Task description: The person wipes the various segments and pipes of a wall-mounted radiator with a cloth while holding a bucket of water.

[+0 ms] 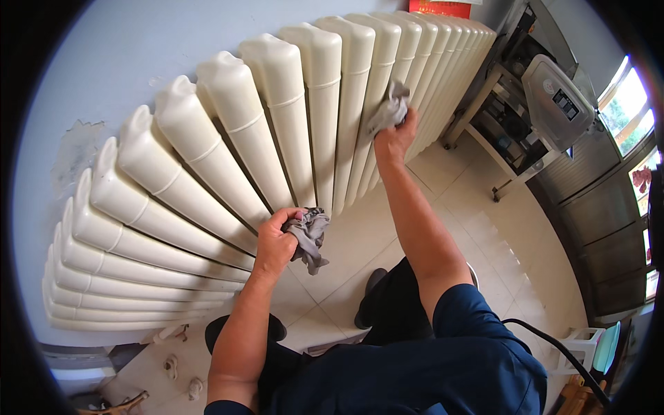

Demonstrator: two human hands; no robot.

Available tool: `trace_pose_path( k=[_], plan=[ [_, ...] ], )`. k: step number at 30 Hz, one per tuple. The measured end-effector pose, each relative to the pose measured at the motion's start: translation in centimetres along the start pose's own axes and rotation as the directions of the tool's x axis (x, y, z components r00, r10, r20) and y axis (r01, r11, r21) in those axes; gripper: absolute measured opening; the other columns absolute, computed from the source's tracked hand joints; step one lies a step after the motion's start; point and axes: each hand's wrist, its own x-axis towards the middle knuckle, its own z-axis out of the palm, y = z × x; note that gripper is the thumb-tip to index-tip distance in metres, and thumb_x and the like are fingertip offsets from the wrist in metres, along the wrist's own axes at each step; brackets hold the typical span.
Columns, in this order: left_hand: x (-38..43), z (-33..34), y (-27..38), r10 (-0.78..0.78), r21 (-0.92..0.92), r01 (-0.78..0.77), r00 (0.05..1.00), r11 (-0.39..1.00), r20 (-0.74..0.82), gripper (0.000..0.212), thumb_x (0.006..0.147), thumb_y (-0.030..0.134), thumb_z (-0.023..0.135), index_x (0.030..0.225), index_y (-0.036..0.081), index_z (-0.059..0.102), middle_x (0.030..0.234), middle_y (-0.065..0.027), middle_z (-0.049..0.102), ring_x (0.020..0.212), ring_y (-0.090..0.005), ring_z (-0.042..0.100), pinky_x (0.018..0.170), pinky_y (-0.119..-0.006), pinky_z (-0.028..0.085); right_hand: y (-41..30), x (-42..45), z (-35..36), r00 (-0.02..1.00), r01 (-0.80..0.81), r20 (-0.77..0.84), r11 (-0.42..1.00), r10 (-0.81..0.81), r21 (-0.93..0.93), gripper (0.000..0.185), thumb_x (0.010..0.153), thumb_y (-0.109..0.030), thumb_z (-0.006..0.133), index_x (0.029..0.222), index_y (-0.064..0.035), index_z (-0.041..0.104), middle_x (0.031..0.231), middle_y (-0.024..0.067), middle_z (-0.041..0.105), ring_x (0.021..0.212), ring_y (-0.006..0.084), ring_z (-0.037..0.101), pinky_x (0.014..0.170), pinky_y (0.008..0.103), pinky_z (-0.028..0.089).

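Observation:
A long cream-coloured column radiator (288,106) runs along the wall in front of me. My left hand (277,241) is closed around a crumpled grey cloth (311,241), which hangs down from the fingers near the lower part of the columns. Farther up and to the right, my right hand (397,135) grips another grey cloth (388,111) against or just in front of the narrower-looking columns; contact cannot be told for certain. The fingertips of the right hand are partly hidden by the cloth.
A wheeled metal machine with a grey cover (557,104) stands at the radiator's right end. A white plastic stool (578,350) and a black cable (560,350) are at the lower right. Small light-coloured shoes (171,366) lie on the tiled floor (358,254) at lower left.

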Motion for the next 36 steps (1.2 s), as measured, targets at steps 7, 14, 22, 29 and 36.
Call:
trace_pose_path(
  k=[7, 14, 22, 29, 36],
  plan=[
    [0.1, 0.5, -0.7, -0.075, -0.029, 0.076, 0.997, 0.997, 0.026, 0.028, 0.091, -0.011, 0.052, 0.112, -0.002, 0.067, 0.102, -0.0022, 0.063, 0.088, -0.0121, 0.062, 0.08, -0.028, 0.055, 13.1, -6.7, -3.9, 0.976, -0.211, 0.045, 0.976, 0.214, -0.058, 0.036, 0.093, -0.013, 0.064, 0.125, 0.0005, 0.053, 0.116, 0.0138, 0.06, 0.107, 0.0264, 0.06, 0.095, 0.0359, 0.047],
    [1.8, 0.9, -1.6, -0.077, 0.065, 0.074, 0.996, 0.995, 0.043, 0.028, 0.091, -0.01, 0.054, 0.113, 0.0, 0.068, 0.102, -0.0006, 0.062, 0.088, -0.0106, 0.062, 0.078, -0.028, 0.056, 23.5, -12.3, -5.9, 0.912, -0.406, -0.048, 0.877, 0.408, -0.259, 0.035, 0.094, -0.016, 0.059, 0.125, -0.0002, 0.056, 0.116, 0.0205, 0.064, 0.11, 0.0342, 0.061, 0.096, 0.0415, 0.047],
    [2.4, 1.9, -1.3, -0.072, 0.093, 0.065, 0.995, 0.994, 0.073, 0.024, 0.091, -0.006, 0.059, 0.113, 0.0, 0.07, 0.104, -0.0028, 0.07, 0.094, -0.0087, 0.062, 0.086, -0.025, 0.05, 35.0, -11.5, -10.7, 0.41, -0.896, -0.082, 0.385, 0.908, -0.224, 0.03, 0.099, -0.026, 0.055, 0.116, -0.003, 0.064, 0.106, 0.0198, 0.069, 0.085, 0.0327, 0.066, 0.067, 0.052, 0.054],
    [1.3, 0.5, -1.6, -0.118, 0.089, 0.116, 0.993, 0.989, 0.015, 0.029, 0.088, -0.01, 0.057, 0.112, 0.001, 0.069, 0.101, -0.0006, 0.064, 0.09, -0.0099, 0.063, 0.082, -0.025, 0.053, 31.3, -11.1, -6.5, 0.398, -0.861, -0.085, 0.34, 0.913, -0.378, 0.034, 0.097, -0.024, 0.059, 0.118, 0.0028, 0.063, 0.103, 0.0241, 0.07, 0.089, 0.0371, 0.072, 0.061, 0.0635, 0.054],
    [1.3, 0.2, -1.6, -0.116, -0.037, 0.117, 0.993, 0.992, 0.017, 0.028, 0.088, -0.011, 0.052, 0.11, -0.001, 0.067, 0.098, -0.0037, 0.069, 0.086, -0.0111, 0.064, 0.077, -0.028, 0.056, 21.4, -6.3, -4.9, 0.664, -0.65, 0.001, 0.579, 0.747, -0.492, 0.032, 0.093, -0.018, 0.056, 0.106, 0.0073, 0.069, 0.098, 0.0293, 0.071, 0.092, 0.0401, 0.072, 0.071, 0.0508, 0.055]
  ],
)
